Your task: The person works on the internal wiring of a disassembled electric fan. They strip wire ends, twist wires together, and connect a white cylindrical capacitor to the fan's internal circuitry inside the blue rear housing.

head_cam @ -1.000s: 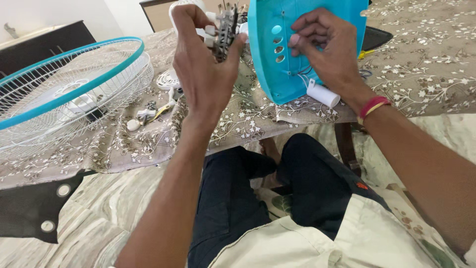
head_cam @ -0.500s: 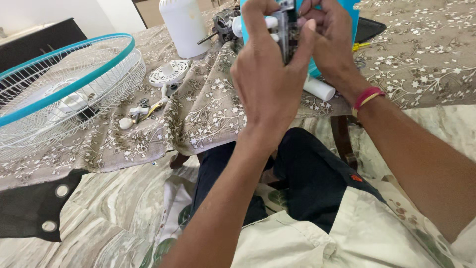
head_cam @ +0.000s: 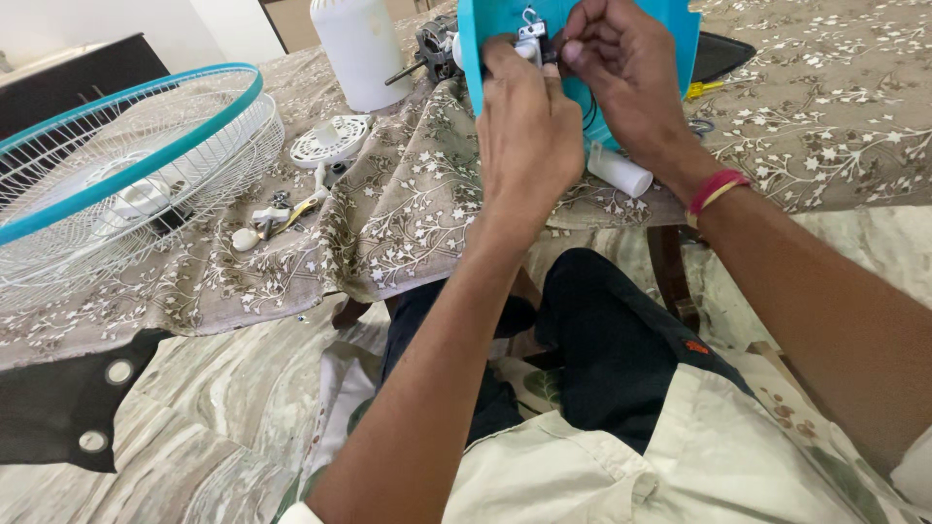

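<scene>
A teal plastic fan housing (head_cam: 680,24) stands on the table's near edge at the top centre. My left hand (head_cam: 524,136) is closed on a small white and metal switch part (head_cam: 531,29) and holds it against the housing. Just to the right, the fingertips of my right hand (head_cam: 621,78) pinch the same part, with thin dark wires (head_cam: 588,109) running down below them. A white cylinder (head_cam: 618,170) hangs from the housing under my right hand. A red and yellow band circles my right wrist.
A floral tablecloth (head_cam: 825,126) covers the table. On it are a white motor cover (head_cam: 359,49), a bare motor (head_cam: 437,49), a teal-rimmed wire fan guard (head_cam: 126,165), a white vented cap (head_cam: 330,141), small loose parts (head_cam: 277,213), a yellow-handled screwdriver (head_cam: 704,89) and a black flat object (head_cam: 723,53).
My left hand has carried the switch part from the left over to the teal housing. My right hand has stayed at the housing and now pinches the part too.
</scene>
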